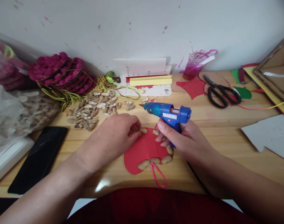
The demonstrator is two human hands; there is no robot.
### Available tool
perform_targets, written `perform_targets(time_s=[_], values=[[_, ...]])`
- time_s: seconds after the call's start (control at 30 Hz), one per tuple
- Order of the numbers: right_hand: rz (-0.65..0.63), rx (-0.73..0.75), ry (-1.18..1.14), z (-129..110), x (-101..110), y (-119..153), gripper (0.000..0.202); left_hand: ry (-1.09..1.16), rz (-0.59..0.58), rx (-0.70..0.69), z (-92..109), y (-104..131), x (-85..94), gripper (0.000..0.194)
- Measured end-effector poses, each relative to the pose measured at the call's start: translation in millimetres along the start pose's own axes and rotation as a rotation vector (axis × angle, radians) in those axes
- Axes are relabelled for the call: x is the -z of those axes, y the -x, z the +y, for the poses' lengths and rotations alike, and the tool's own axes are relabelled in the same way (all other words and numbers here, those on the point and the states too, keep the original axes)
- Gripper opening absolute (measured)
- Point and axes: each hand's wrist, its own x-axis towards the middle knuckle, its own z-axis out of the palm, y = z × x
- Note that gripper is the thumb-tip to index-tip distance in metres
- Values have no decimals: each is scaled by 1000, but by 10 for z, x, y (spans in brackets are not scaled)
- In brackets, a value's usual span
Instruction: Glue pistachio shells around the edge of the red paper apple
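On the wooden table (216, 130), right in front of us, lies a red shape (142, 149), flat on the wood. It looks thin, light and a bit bendy, so we think its bare left edge is best to hold. Near its right edge is the blue glue gun (165, 109). Our right hand (182, 135) is wrapped around its handle, back from the tip, which may be hot. Our left hand (119, 130) is apart from the right, its fingers bent in. By the shape's near edge is a pink loop (155, 174) that looks soft and floppy. Smallest are the peanut shells (144, 164). One shell (144, 131) sits at our left fingertips, but we cannot tell if they grip it. Shells seem light, rough and easy to crack, so a gentle pinch suits them.
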Motion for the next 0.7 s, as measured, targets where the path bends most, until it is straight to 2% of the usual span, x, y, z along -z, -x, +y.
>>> perform_targets(time_s=[0.27,0.7], values=[[9,-11,9,-6,1,-5,28,-6,5,-39,16,-20,-39,21],[15,7,8,36,-4,4,31,-63,-5,-29,40,-19,-39,24]])
